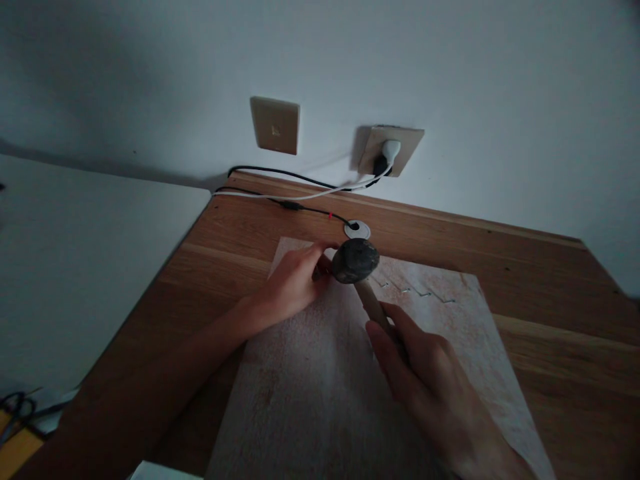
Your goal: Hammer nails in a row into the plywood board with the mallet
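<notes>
My right hand [425,367] is wrapped round the wooden handle of a mallet [356,260] with a dark, rounded head. The mallet head is raised in front of my left hand [300,277] and partly covers its fingertips. My left fingers are curled in a pinch near the far edge of a pale, worn board [320,393]; whatever they hold is hidden behind the mallet head. To the right of the mallet, several thin metal nails [429,295] stand in a row along the board's far part, casting thin lines.
The board lies on a wooden tabletop [220,267] against a wall. Black and white cables [300,197] run along the back to a wall socket [395,150], and a round cable grommet [357,230] sits behind the board. A white panel [100,253] stands at left.
</notes>
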Available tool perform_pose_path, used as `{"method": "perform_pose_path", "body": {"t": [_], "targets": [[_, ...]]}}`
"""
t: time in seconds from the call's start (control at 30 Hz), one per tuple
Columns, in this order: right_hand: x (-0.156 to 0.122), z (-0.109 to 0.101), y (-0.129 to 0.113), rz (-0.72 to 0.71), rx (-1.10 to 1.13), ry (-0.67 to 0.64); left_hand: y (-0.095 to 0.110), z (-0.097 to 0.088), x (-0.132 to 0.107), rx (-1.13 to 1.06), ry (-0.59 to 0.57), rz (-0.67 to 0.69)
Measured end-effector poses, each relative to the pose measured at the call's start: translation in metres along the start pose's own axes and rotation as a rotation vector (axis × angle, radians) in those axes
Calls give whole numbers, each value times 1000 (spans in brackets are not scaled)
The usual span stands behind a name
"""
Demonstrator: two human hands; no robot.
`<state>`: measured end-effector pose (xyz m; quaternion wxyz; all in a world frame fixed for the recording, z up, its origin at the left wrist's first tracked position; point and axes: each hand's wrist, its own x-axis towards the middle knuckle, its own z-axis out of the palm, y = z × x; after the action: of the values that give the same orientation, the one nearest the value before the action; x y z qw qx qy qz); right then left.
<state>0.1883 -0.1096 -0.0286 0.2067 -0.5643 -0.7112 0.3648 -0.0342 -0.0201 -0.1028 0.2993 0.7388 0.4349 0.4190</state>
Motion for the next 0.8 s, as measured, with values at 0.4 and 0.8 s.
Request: {"method": "perform_pose_path", "body": {"t": [0.4,0.8], "targets": [[-7,-3,-9,101,90,80,2,1,-1,-42,-2,-39],[-4,0,-5,35,86,66,2,0,0,20,-15,-39]]}}
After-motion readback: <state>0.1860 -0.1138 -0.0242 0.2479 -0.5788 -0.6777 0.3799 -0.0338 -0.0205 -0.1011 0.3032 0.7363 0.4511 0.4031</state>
